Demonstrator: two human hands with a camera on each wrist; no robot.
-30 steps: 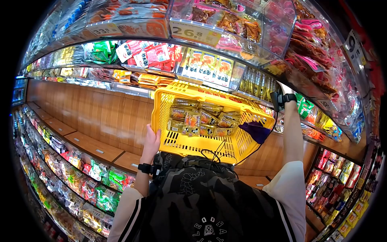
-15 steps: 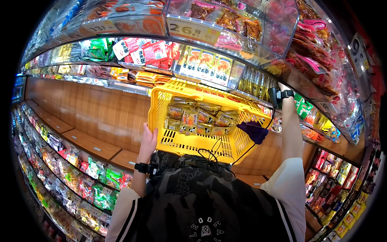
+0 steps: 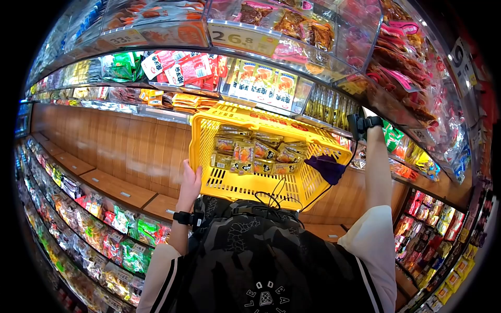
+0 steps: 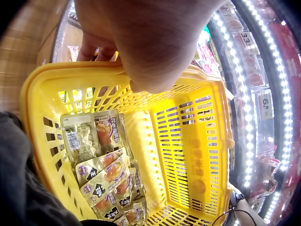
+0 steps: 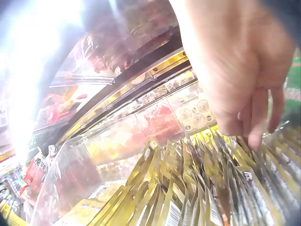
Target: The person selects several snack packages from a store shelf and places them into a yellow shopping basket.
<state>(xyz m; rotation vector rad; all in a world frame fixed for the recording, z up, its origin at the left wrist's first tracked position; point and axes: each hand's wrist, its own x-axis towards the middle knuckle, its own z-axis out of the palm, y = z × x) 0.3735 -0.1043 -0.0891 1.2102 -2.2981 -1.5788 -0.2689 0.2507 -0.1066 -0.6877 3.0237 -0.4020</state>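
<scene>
A yellow basket [image 3: 219,194] holds several gold packets [image 3: 243,156] and hangs below the shelf edge. My left hand [image 3: 191,180] grips its left rim; in the left wrist view the left hand [image 4: 146,42] curls over the yellow rim [image 4: 70,70]. My right hand, mostly hidden under the upper shelf in the head view, shows in the right wrist view. There the right hand [image 5: 244,70] points its fingers down into a tight row of upright gold packets [image 5: 188,179], fingertips touching their top edges. Whether it pinches one cannot be told.
A dark purple cloth [image 3: 326,168] hangs at the basket's right end, beside a black cable. Above is a clear bin front with a price tag [image 3: 244,40]. Red packets [image 3: 180,69] lie on the shelf to the left. Lower left, more packets [image 3: 120,224] fill slanted shelves.
The basket and left hand have shifted slightly left in the head view. The right wrist has stayed at the shelf, moving only a little.
</scene>
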